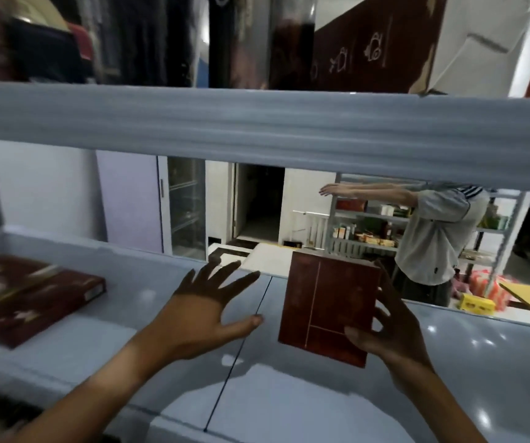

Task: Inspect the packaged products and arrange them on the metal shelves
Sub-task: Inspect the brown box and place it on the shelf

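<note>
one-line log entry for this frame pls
right hand: holds red box upright over shelf | left hand: open, empty | flat box: shelved left

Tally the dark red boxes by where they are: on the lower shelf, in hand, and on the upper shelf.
Lying flat on the lower shelf: 1, the flat box
Held upright in the right hand: 1, the small box
Standing on the upper shelf: 1, the large box
Total: 3
</note>
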